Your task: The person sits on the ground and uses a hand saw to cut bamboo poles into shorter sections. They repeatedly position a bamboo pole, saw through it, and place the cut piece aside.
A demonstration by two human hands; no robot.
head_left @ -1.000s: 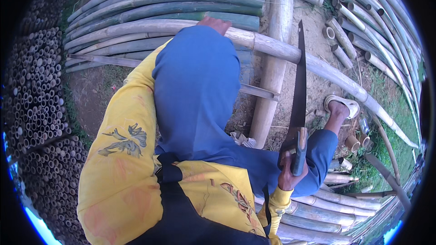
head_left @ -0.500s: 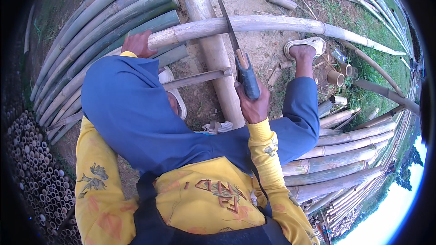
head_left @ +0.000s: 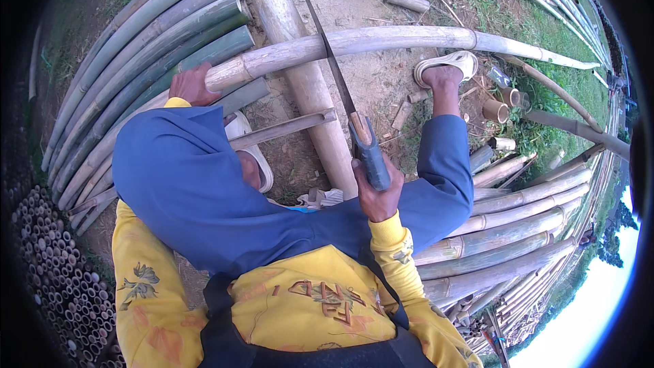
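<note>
My right hand [head_left: 379, 194] is closed round the dark handle of a handsaw [head_left: 335, 68], low in front of my lap. The long, narrow blade points away from me and lies across a pale bamboo pole [head_left: 381, 39]; I cannot tell how deep it sits in the pole. My left hand [head_left: 193, 86] grips the same pole to the left of the blade, fingers wrapped over it. That pole rests across a thick bamboo log [head_left: 310, 92] on the ground, which runs away from me. A split bamboo piece [head_left: 286, 129] lies against the log, nearer to me.
Long bamboo poles [head_left: 153, 48] lie stacked at the left, with more poles [head_left: 504, 242] at the right. Short cut pieces [head_left: 407, 0] lie beyond the pole. At the lower left is a pile of bamboo ends [head_left: 61, 266]. My sandalled foot [head_left: 446, 70] stands beside the pole.
My right hand has drawn the saw back toward my body, its blade still across the pole. My left hand keeps its grip on the pole. The whole view has shifted slightly.
</note>
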